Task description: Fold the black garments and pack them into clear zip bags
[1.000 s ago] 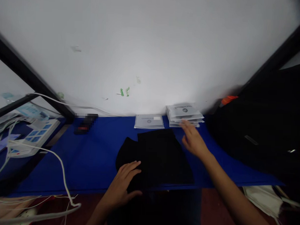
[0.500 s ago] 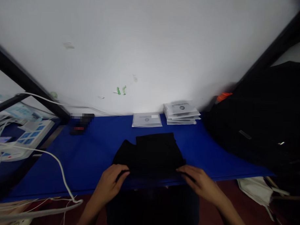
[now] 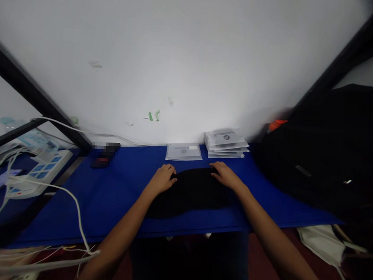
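A folded black garment (image 3: 190, 195) lies on the blue table cover (image 3: 117, 203) in front of me; its exact kind is hard to make out. At its far left corner, my left hand (image 3: 164, 178) is closed with the fingers and thumb on the edge of the fabric. My right hand (image 3: 224, 174) grips the far right corner in the same way. The far edge of the cloth runs between both hands, and dark folds hide the finer detail.
Behind the garment lie a flat white packet (image 3: 183, 152) and a stack of similar packets (image 3: 225, 143) against the wall. A blurred dark object (image 3: 104, 155) sits back left. White cables (image 3: 76, 201) and a power strip (image 3: 47, 172) are left; a large black bag (image 3: 320, 161) stands right.
Both hands have moved from the garment's near edge to its far corners. The garment's outline has changed: its far edge is now rounded and its near edge lies farther from the table's front.
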Tool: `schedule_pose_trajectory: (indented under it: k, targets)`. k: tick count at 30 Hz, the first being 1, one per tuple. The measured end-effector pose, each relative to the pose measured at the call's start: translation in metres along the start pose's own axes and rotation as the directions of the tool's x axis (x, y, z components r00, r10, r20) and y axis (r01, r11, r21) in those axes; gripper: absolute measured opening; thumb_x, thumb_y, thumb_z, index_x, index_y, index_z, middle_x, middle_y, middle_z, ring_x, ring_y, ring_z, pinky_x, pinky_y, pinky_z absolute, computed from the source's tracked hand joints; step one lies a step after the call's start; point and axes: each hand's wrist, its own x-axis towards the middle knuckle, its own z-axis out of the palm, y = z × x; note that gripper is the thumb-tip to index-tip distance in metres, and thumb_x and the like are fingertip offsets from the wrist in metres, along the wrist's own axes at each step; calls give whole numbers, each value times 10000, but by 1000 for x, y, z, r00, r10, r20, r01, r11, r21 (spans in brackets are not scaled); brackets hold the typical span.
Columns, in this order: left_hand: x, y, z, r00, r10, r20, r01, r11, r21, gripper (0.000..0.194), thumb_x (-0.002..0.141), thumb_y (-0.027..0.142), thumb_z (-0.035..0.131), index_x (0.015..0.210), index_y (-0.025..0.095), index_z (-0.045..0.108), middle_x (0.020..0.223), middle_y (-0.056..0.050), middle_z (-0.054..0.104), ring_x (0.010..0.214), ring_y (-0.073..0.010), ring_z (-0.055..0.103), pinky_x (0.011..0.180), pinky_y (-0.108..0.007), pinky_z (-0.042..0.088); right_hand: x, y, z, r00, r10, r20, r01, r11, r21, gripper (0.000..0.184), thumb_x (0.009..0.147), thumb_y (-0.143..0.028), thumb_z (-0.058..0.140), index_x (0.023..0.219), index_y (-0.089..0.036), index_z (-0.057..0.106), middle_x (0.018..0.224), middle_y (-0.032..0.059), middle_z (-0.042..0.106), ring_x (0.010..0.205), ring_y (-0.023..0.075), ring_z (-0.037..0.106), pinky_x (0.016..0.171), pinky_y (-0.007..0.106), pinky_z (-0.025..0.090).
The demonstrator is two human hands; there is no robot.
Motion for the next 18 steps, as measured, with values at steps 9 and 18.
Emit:
schedule_pose_trajectory:
  k: [9,18]
  targets:
    - [-59,25,-38,987,146,-74,-161,945,-286,80,883,291,609,866,212,608,879,-25,654,878,-197,582,783,-319,468,-67,-30,-36,980,-108,-165,145,962,232,194,952,-207,516,1120,-238,609,1021,77,638,995,230,574,869,405,489]
    - [-55,-46,-2,917,-375,-137,357,924,-140,454,727,408,729,1097,166,626,1252,-152,584,1156,-359,503,975,-514,418,-92,-39,-11,943,21,-333,54,975,216,167,923,-230,581,1083,-255,621,1130,79,626,1097,256,563,924,456,471]
